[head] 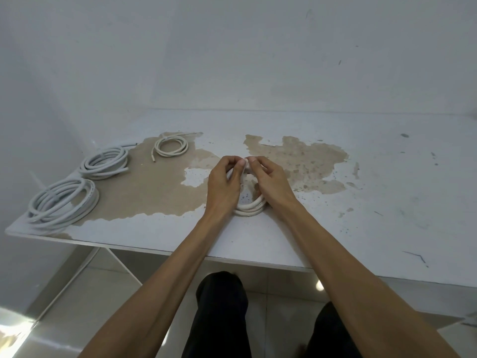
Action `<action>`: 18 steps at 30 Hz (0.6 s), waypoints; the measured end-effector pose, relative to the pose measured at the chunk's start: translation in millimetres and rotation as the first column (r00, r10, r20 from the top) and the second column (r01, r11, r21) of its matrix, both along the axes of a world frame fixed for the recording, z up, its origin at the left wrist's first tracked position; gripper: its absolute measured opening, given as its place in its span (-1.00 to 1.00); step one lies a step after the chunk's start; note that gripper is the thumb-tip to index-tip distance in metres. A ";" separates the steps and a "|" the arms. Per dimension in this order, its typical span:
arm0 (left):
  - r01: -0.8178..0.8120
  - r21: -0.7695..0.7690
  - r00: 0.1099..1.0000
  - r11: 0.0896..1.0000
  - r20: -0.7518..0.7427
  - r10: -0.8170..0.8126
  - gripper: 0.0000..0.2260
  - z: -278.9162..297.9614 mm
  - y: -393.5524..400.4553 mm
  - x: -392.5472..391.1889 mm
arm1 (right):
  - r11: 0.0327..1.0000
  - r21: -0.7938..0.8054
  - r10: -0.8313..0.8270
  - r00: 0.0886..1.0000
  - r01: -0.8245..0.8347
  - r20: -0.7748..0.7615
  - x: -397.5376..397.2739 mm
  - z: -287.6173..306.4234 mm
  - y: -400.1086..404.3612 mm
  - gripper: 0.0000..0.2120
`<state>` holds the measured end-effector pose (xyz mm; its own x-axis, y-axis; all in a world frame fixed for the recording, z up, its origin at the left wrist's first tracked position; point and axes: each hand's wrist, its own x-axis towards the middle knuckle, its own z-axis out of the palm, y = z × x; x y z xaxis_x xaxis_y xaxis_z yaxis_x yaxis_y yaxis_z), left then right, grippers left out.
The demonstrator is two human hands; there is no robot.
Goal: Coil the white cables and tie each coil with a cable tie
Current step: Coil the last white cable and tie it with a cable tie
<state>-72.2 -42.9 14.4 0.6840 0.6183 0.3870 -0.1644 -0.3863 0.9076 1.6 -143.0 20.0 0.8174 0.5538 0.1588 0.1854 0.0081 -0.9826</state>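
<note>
Both hands pinch the far side of the small coil [249,209] mid-table: left hand [227,180], right hand [271,178], fingertips meeting, tie itself too small to see. Three coils sit left: near coil [63,202], middle coil [104,164], far coil [171,146]. My read: last one being tied.

Table [335,228] white coating peeled, matt brown patches; cables [62,202] smooth plastic.

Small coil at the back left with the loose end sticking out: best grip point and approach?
Judging from this view: grip the small coil across its bundled right-hand arc, coming from above. It lies flat on the table, so a side approach has nothing to catch. Avoid the loose end trailing off the front left; pulling it would likely unwind the loops.
</note>
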 end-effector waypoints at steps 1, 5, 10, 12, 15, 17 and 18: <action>-0.003 -0.009 1.000 1.000 0.005 0.003 -0.87 0.0 0.3 0.0 | 1.000 -0.010 0.003 1.000 -0.003 -0.003 0.3 0.4 1.0 -0.71; -0.004 0.013 1.000 1.000 0.007 0.004 -0.88 -2.2 2.2 -1.7 | 0.999 -0.019 -0.032 0.999 0.032 -0.020 -0.4 -0.7 6.0 -0.68; -0.017 0.048 1.000 0.999 -0.026 0.018 -0.91 -2.1 2.5 -2.0 | 0.997 -0.047 -0.053 0.999 0.053 -0.005 -0.5 -1.7 4.7 -0.60; -0.015 0.054 1.000 0.998 -0.024 0.016 -0.91 0.0 2.3 -2.8 | 0.997 -0.055 -0.053 0.999 0.053 0.005 -1.2 -0.8 4.3 -0.60; -0.001 0.072 0.999 0.997 -0.037 0.004 -0.87 -0.4 4.0 -2.8 | 0.997 -0.064 -0.053 0.999 0.053 0.005 -2.5 0.0 4.1 -0.61; -0.024 0.105 0.999 0.994 -0.040 0.028 -0.85 -1.7 4.1 -2.1 | 0.996 -0.068 -0.062 0.998 0.063 0.009 -4.4 0.1 4.3 -0.59; -0.033 0.115 0.999 0.993 -0.037 0.038 -0.85 -1.9 3.3 -2.0 | 0.995 -0.068 -0.071 0.997 0.071 0.012 -5.4 -0.7 5.0 -0.58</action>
<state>-74.1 -39.6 12.6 0.6782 0.5955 0.4305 -0.1144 -0.4931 0.8624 -3.9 -138.0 19.3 0.8536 0.5043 0.1306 0.1924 -0.0723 -0.9786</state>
